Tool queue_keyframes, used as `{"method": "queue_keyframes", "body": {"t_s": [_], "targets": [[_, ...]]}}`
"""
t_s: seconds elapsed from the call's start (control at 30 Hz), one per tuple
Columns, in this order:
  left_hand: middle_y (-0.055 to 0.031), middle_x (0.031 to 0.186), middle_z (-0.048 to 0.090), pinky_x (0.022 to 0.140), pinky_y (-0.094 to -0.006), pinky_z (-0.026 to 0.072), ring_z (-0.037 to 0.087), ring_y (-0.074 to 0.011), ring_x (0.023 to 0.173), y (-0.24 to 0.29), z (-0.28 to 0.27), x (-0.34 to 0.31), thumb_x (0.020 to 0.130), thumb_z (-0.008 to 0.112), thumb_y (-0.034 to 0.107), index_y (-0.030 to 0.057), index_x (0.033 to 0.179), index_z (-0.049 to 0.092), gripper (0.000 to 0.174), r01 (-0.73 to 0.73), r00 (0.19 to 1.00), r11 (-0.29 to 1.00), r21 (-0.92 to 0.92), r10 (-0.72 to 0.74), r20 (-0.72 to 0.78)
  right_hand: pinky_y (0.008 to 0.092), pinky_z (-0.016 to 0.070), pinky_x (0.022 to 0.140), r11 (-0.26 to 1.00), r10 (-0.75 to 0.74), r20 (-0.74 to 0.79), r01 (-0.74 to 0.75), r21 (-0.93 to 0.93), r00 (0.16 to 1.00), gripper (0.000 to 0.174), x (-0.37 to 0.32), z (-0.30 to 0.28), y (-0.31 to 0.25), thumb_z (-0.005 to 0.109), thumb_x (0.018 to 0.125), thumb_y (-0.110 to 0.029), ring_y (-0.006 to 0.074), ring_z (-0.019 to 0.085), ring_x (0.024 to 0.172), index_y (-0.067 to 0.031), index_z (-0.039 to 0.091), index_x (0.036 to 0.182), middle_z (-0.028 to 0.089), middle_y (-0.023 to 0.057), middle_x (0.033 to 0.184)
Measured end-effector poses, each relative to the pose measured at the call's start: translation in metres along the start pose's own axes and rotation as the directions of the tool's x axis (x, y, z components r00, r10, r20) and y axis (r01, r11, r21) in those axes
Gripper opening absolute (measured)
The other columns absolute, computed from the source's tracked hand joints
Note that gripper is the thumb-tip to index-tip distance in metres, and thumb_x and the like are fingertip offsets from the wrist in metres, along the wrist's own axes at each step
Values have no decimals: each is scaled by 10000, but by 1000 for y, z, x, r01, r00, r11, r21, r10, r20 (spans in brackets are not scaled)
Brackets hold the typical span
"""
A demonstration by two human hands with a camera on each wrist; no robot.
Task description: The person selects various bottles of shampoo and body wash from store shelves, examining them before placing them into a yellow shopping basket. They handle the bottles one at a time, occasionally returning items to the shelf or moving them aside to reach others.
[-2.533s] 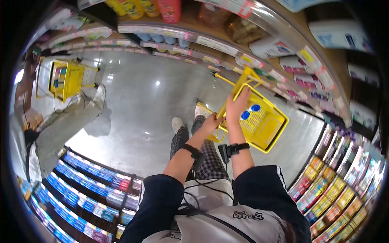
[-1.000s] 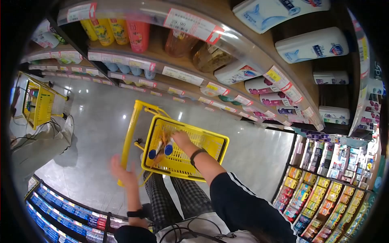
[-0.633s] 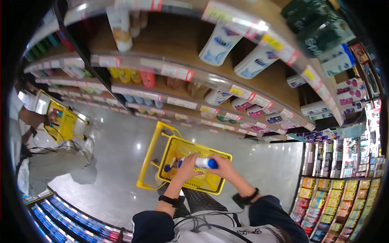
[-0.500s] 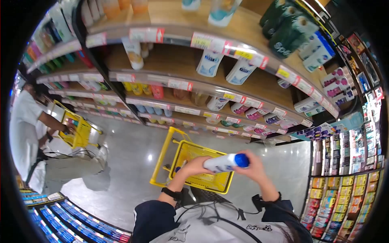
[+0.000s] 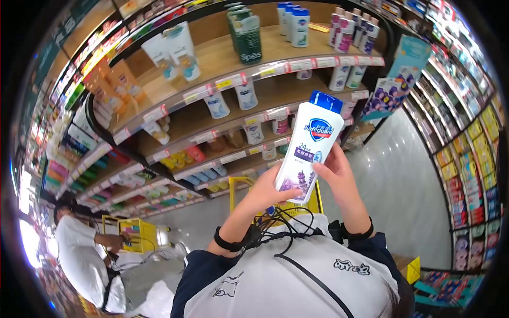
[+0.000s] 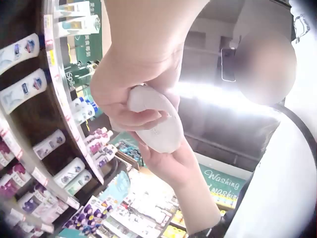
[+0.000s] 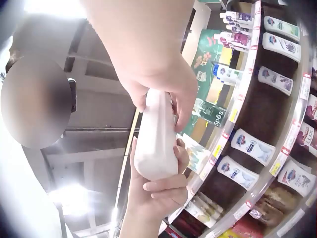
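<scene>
A white Safeguard bottle (image 5: 309,151) with a blue cap and lavender print is held up before the chest, tilted, its label facing the head camera. The left hand (image 5: 268,190) grips its lower end, the thumb across the front. At its right side the right hand (image 5: 340,172) holds it with the thumb on the label's edge. The left wrist view shows the white base of the bottle (image 6: 157,121) between both hands. Its plain white side and base (image 7: 157,144) show in the right wrist view, fingers on both sides.
Behind the bottle stand curved shelves (image 5: 222,79) of bottles. The yellow cart (image 5: 317,199) is partly hidden below the hands. Another person (image 5: 87,254) stands at the left beside a second yellow cart (image 5: 143,236). More shelves (image 5: 466,175) line the right side.
The bottle has come up out of the cart's basket, first lying sideways in both hands, now raised higher with its label facing the head camera. The head view has tilted up toward the shelves.
</scene>
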State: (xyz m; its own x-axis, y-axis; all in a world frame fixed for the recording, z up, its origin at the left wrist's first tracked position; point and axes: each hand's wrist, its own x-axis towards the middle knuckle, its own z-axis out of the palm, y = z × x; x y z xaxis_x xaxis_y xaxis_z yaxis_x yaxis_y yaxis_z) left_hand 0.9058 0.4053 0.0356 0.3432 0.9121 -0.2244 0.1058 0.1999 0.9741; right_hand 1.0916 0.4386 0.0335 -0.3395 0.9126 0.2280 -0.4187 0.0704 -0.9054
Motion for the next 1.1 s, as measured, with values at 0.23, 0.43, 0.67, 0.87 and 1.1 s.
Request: {"method": "queue_keyframes", "body": {"t_s": [0.23, 0.43, 0.67, 0.87, 1.1], "targets": [[-91, 1053, 540, 785, -279, 453, 544, -138, 914, -32, 8, 0, 753, 691, 172, 5, 1248, 358, 620, -265, 958, 949, 168, 239, 160, 305, 435, 853, 999, 33, -152, -31, 13, 988, 532, -11, -11, 18, 711, 703, -48, 160, 549, 983, -16, 433, 1156, 563, 81, 1057], [-76, 1040, 527, 573, -212, 445, 526, -91, 786, -37, 13, -4, 801, 638, 193, 25, 1297, 288, 629, -69, 970, 996, 57, 53, 235, 298, 465, 788, 994, 55, -174, -70, -79, 983, 497, -15, -6, 24, 739, 685, -106, 142, 572, 888, -9, 476, 1096, 588, 80, 998], [-84, 1161, 501, 918, -316, 394, 485, -146, 1065, -37, 19, -18, 730, 667, 70, 6, 1273, 339, 638, -141, 968, 988, -61, 150, 202, 268, 409, 841, 992, 118, -221, -105, 70, 968, 373, -22, 8, 23, 587, 852, -174, 115, 530, 958, -23, 454, 1167, 565, 60, 1073], [-91, 1147, 510, 899, -293, 401, 506, -151, 1033, -54, 11, -35, 689, 735, 101, -2, 1289, 317, 738, -183, 973, 982, -56, 189, 134, 282, 394, 880, 991, 119, -180, -106, 83, 976, 413, -35, 13, 33, 595, 837, -132, 126, 511, 1012, -23, 430, 1199, 547, 69, 1108], [-86, 1015, 596, 825, -288, 427, 562, -160, 934, -60, 5, -44, 630, 760, 154, 31, 1184, 481, 632, -81, 996, 959, 271, 69, 52, 310, 461, 812, 961, 167, -195, -204, -187, 967, 484, -69, -3, 38, 719, 717, -92, 165, 579, 927, -11, 469, 1124, 598, 80, 1033]]}}
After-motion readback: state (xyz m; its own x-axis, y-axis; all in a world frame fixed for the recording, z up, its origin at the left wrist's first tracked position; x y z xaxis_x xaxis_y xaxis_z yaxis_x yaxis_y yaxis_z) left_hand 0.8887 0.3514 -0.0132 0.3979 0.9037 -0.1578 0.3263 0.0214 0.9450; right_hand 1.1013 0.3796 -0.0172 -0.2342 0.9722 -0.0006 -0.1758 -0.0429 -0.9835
